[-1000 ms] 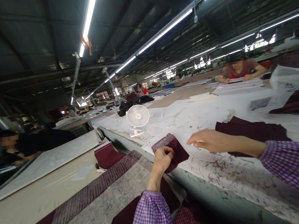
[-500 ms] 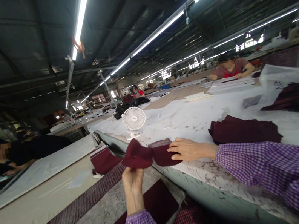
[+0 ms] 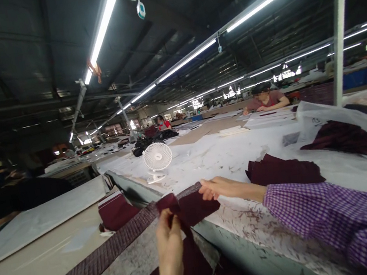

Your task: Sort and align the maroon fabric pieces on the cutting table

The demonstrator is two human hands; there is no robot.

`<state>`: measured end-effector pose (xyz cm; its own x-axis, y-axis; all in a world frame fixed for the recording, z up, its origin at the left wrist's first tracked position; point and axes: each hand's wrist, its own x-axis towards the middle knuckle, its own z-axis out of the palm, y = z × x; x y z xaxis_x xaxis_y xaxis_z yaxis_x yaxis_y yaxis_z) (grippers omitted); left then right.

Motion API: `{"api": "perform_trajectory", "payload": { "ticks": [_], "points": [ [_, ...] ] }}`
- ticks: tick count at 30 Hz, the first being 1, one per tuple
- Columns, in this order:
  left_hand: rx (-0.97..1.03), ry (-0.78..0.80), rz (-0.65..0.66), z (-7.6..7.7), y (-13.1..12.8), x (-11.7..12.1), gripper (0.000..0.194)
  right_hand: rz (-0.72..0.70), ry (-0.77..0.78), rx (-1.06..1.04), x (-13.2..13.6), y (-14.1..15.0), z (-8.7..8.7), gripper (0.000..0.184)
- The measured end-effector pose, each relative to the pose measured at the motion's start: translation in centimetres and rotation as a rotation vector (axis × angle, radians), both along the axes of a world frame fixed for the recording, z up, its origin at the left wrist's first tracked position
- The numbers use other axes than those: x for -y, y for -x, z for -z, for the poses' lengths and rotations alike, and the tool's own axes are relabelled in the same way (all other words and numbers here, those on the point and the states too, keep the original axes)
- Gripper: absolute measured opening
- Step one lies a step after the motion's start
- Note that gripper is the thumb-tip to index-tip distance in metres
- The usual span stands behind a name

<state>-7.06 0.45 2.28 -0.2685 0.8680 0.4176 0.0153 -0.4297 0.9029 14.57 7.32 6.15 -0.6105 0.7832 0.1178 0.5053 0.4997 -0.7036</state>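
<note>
My left hand is closed in a pinch on a small maroon fabric piece, which stands up above the fingertips. Just right of it, another maroon fabric piece lies at the table edge, its front part over the rim. My right hand has its fingers curled together at that piece's upper right corner and appears to grip it. Overlapping rows of fabric strips run diagonally on the lower left surface. A larger maroon panel lies partly hidden behind my left forearm.
A white clip fan stands on the white table. Right of my hands lie a maroon fabric stack and a clear plastic bag. A folded maroon bundle sits left. Co-workers are at other tables.
My right hand has gone from lying outstretched on the fabric to curled fingers at its corner. My left hand's piece is lower and shows less of its face. The view has turned right.
</note>
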Motion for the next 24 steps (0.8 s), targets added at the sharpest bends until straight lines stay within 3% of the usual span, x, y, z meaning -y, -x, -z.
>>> {"api": "perform_trajectory", "payload": {
  "ticks": [3,5,8,12,17,24],
  "points": [
    [-0.394,0.016,0.068,0.8,-4.3,0.8,0.006,0.011,0.406,-0.100,2.3,-1.3,-1.4,0.085],
    [-0.564,0.029,0.125,1.2,-6.6,1.7,0.011,0.065,0.472,-0.091,3.8,-2.3,-1.6,0.079],
    [-0.684,0.031,0.195,1.4,-8.7,3.0,0.015,0.156,0.424,-0.064,5.1,-4.0,-0.9,0.077],
    [-0.655,0.008,0.290,0.6,-8.6,3.4,0.012,0.197,0.332,-0.099,5.3,-6.7,0.4,0.083],
    [-0.764,-0.082,0.075,-0.7,-7.8,1.4,0.019,0.181,0.339,-0.001,5.9,-9.1,0.3,0.078],
    [-0.998,0.042,0.198,-0.8,-11.4,-1.0,0.020,0.097,0.092,0.139,5.3,-9.0,0.5,0.074]
  ]
}}
